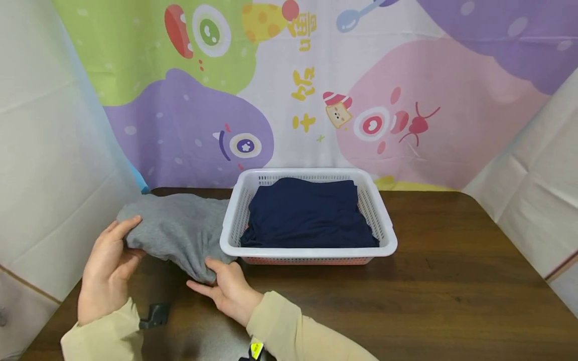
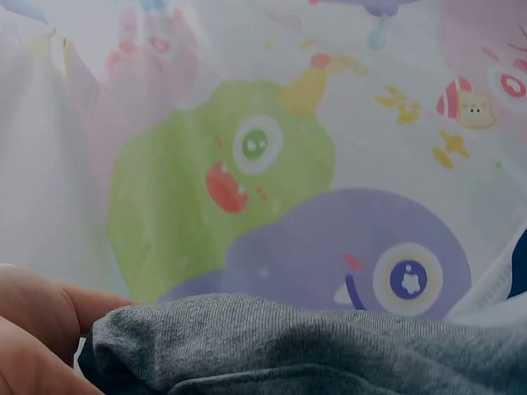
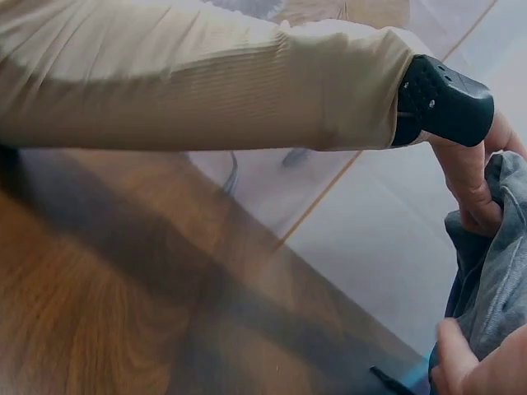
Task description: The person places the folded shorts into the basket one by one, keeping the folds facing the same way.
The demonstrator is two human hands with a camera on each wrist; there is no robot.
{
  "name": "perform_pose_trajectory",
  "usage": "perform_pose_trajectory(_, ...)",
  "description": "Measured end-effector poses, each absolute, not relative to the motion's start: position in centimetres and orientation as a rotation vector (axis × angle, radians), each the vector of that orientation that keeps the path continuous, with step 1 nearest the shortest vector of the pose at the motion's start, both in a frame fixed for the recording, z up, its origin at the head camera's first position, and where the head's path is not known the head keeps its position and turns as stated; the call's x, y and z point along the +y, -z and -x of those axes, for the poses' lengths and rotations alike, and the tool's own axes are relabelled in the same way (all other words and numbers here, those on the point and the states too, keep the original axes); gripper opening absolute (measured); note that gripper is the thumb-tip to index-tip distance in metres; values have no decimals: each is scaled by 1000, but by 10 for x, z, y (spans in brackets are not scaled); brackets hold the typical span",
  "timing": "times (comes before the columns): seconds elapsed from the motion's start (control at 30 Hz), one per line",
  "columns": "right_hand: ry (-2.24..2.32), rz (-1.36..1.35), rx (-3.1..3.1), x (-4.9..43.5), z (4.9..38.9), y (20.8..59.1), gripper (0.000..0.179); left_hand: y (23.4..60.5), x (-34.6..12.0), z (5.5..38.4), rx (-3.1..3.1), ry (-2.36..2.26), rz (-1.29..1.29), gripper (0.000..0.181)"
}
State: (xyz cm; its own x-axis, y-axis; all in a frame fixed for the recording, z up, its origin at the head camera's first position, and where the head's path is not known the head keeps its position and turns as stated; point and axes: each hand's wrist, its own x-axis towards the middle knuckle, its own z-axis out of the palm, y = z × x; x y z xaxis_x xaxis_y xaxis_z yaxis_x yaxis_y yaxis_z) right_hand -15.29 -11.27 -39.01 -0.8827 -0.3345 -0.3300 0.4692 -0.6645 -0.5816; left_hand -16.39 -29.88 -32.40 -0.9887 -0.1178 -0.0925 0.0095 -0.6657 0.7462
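Observation:
A bunched grey cloth garment is held at the left of the table, beside a white basket. My left hand grips its left end between thumb and fingers. At the near right corner, my right hand pinches the cloth, with the thumb on top and fingers beneath. The left wrist view shows the grey garment stretching rightward from the left hand. In the right wrist view, both hands meet the garment at the right edge. Folded navy cloth lies inside the basket.
The basket stands at the back middle of the brown wooden table, with reddish colour showing through its lower wall. A patterned curtain hangs behind the table, and white fabric walls rise at both sides.

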Motion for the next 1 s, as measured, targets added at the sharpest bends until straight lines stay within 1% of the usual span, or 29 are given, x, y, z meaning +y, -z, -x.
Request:
perform_pose_trajectory(0.03, 2514, -265, 939, -113, 152, 389, 40, 322, -297, 163, -1273, 2776, -211, 38)
perform_pose_trajectory(0.2, 2527, -223, 913, -116, 150, 383, 38, 310, -289, 158, -1376, 2655, -357, 79)
perform_pose_trajectory(0.27, 2518, -211, 912, -117, 150, 380, 38, 306, -286, 156, -1374, 2624, -396, 88)
perform_pose_trajectory(0.53, 2464, -161, 887, -115, 148, 366, 37, 293, -280, 146, -1166, 2571, -358, 85)
perform_pose_trajectory(0.73, 2382, -48, 851, -112, 145, 355, 41, 286, -276, 139, -1017, 2540, -307, 80)
perform_pose_trajectory(1.0, 2319, 21, 894, -100, 154, 337, 44, 277, -265, 137, -824, 2517, -292, 79)
